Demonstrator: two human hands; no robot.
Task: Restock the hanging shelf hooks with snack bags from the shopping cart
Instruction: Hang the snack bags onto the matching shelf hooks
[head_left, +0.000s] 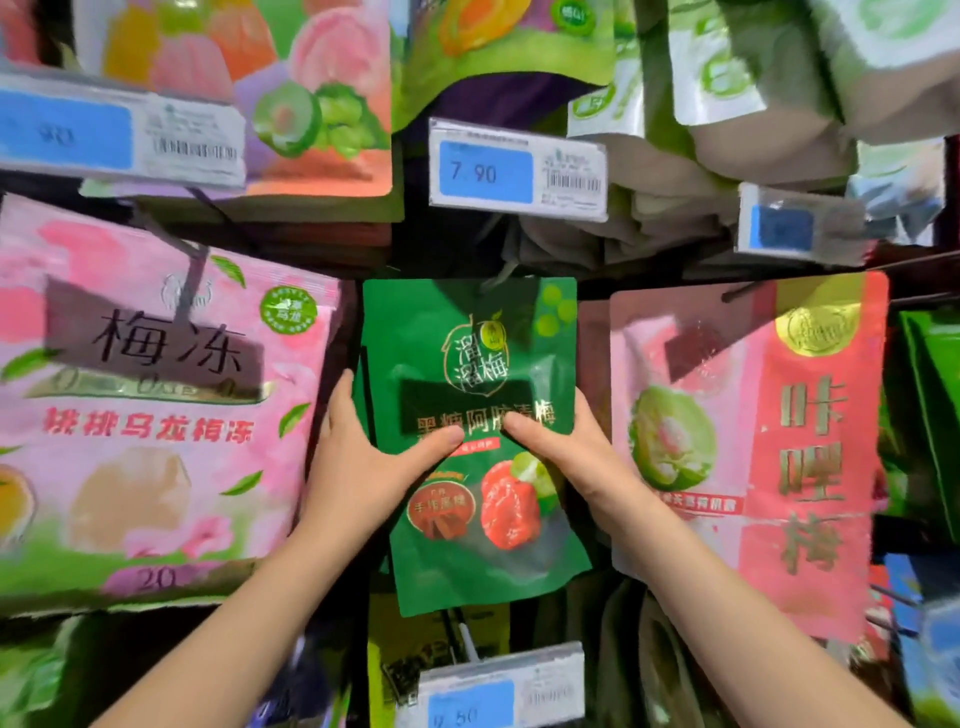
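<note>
In the head view, the left hand (358, 467) and right hand (576, 457) both gripped the green snack bag (457, 332) at centre frame. Thumbs pressed its front while the fingers wrapped behind its side edges. The bag's top edge reached a dark hook (506, 273); whether it was threaded on could not be told. A price tag (517, 169) hung at 12 o'clock, a pink bag (145, 405) at 9, a red-pink bag (748, 441) at 3, and another tag (501, 686) at 6.

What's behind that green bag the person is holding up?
Around the green bag only dark shelf gap shows. The left hand and right hand hold it with thumbs in front; their other fingers go behind, mostly hidden. Any hook or bags directly behind are covered.
</note>
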